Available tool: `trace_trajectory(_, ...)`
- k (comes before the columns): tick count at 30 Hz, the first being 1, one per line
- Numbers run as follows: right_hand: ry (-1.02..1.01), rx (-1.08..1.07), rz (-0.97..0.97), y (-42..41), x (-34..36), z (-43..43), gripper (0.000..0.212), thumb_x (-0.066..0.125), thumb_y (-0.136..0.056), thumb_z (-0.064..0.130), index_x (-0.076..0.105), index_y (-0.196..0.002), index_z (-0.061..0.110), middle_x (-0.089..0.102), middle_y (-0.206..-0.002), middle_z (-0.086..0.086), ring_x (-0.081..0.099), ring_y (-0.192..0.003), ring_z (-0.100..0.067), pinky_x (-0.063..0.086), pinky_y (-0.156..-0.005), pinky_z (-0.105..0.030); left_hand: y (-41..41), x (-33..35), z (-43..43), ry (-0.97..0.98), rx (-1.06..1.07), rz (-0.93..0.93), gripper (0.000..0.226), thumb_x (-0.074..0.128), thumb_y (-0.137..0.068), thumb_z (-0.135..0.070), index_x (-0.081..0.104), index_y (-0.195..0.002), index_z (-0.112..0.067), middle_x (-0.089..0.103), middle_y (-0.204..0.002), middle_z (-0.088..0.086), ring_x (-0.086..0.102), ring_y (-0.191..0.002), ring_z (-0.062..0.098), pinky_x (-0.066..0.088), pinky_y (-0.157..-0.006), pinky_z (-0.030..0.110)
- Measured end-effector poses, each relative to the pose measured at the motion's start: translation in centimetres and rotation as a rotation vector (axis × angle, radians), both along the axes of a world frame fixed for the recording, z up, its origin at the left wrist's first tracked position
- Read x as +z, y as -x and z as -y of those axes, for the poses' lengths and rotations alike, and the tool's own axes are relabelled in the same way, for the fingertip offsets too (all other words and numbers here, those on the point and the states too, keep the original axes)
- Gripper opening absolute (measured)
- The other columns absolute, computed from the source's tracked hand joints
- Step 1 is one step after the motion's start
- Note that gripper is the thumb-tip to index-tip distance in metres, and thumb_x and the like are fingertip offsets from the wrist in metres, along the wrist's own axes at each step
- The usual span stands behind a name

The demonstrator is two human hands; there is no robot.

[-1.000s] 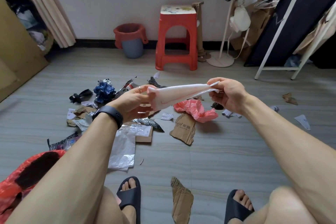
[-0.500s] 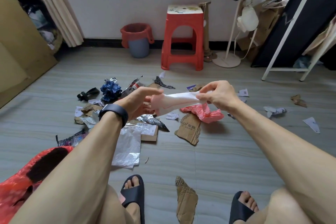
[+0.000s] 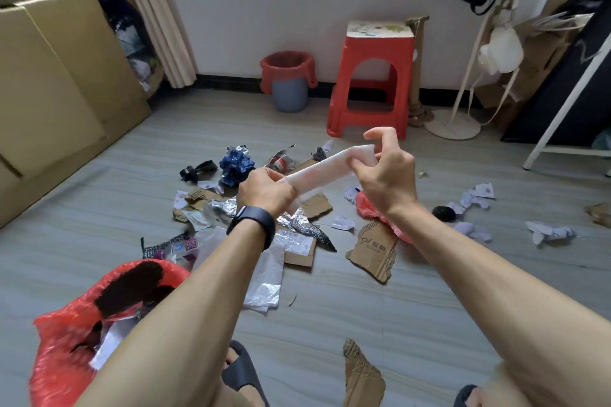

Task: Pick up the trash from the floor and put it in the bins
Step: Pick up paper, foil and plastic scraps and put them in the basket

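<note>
grey floor (image 3: pixel 330 307) strewn with scraps (image 3: pixel 476 195) lies below. fingers of the left hand (image 3: pixel 266 190) curl round the near end of a white rolled sheet (image 3: pixel 325 166); the right hand (image 3: pixel 386 175) pinches its far end, index finger lifted — the sheet hangs in the air over torn cardboard (image 3: pixel 318 205). a red bag (image 3: pixel 59 334) gapes beside the left forearm; a lined bin (image 3: pixel 289 94) stands at the wall.

The stool (image 3: pixel 373 76) is red, the bin (image 3: pixel 289 96) grey with a red liner (image 3: pixel 286 64). The bag (image 3: pixel 62 340) is red, the wrapper (image 3: pixel 236 163) blue, the cardboard (image 3: pixel 373 249) brown, the sheet (image 3: pixel 325 167) white, the floor (image 3: pixel 429 307) streaked grey.
</note>
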State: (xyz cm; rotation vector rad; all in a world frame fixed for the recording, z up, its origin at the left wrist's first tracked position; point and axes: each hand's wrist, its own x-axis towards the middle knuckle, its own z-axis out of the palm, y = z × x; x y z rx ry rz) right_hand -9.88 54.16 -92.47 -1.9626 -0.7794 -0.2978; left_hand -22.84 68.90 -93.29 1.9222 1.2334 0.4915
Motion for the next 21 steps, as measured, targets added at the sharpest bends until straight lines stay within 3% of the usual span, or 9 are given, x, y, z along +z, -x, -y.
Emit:
trace_trajectory(2,-0.076,0.057,0.154,0.9,-0.2,-2.0,0.023,0.076,-0.082,0.013,0.066,-0.102,0.01,0.067,-0.082,0.0,0.06,-0.072,-0.015,0.043,-0.066,-0.016,0.7,-0.2,-0.8,0.234,0.106,0.189,0.018,0.077,-0.063,-0.017,0.069,-0.078,-0.02,0.073,-0.074,0.001,0.07,-0.07,0.02,0.061,-0.063,0.034)
trace_trajectory(5,-0.121,0.151,0.265,1.6,-1.5,-4.4,0.013,0.075,-0.085,0.011,0.076,-0.098,0.011,0.072,-0.089,-0.004,0.067,-0.075,-0.017,0.053,-0.072,-0.023,2.1,-0.1,-2.4,0.348,0.193,0.335,0.021,0.079,-0.067,-0.007,0.07,-0.084,-0.015,0.073,-0.075,0.008,0.067,-0.06,0.019,0.052,-0.049,0.025)
trace_trajectory(9,-0.124,0.265,0.289,2.6,-3.0,-7.1,0.017,0.076,-0.085,0.01,0.078,-0.102,0.009,0.075,-0.092,-0.007,0.07,-0.073,-0.018,0.06,-0.067,-0.033,3.8,0.4,-4.2,0.438,0.284,0.473,0.017,0.078,-0.073,-0.005,0.068,-0.085,-0.012,0.071,-0.075,0.009,0.068,-0.061,0.018,0.058,-0.055,0.029)
trace_trajectory(13,-0.08,0.385,0.311,5.3,-4.4,-10.3,0.02,0.076,-0.086,0.01,0.077,-0.106,0.011,0.076,-0.098,-0.006,0.071,-0.078,-0.016,0.059,-0.071,-0.027,5.4,0.6,-5.3,0.438,0.254,0.485,0.023,0.08,-0.073,-0.013,0.072,-0.094,-0.009,0.074,-0.08,0.014,0.07,-0.065,0.023,0.058,-0.057,0.031)
trace_trajectory(17,-0.191,0.462,0.078,8.7,-3.9,-13.7,0.019,0.075,-0.086,0.009,0.078,-0.104,0.013,0.076,-0.102,-0.002,0.067,-0.089,-0.001,0.051,-0.083,-0.01,7.2,0.4,-5.9,0.411,0.205,0.433,0.022,0.081,-0.078,-0.036,0.074,-0.086,-0.016,0.074,-0.076,0.007,0.067,-0.065,0.021,0.055,-0.06,0.028)
trace_trajectory(21,-0.176,0.624,-0.172,11.4,-3.3,-15.7,0.02,0.075,-0.085,0.003,0.078,-0.103,0.01,0.07,-0.101,0.011,0.062,-0.087,0.017,0.049,-0.085,-0.007,9.8,0.5,-7.9,0.484,0.22,0.464,0.013,0.068,-0.089,-0.028,0.073,-0.096,-0.018,0.072,-0.092,0.01,0.066,-0.08,0.023,0.049,-0.062,0.025)
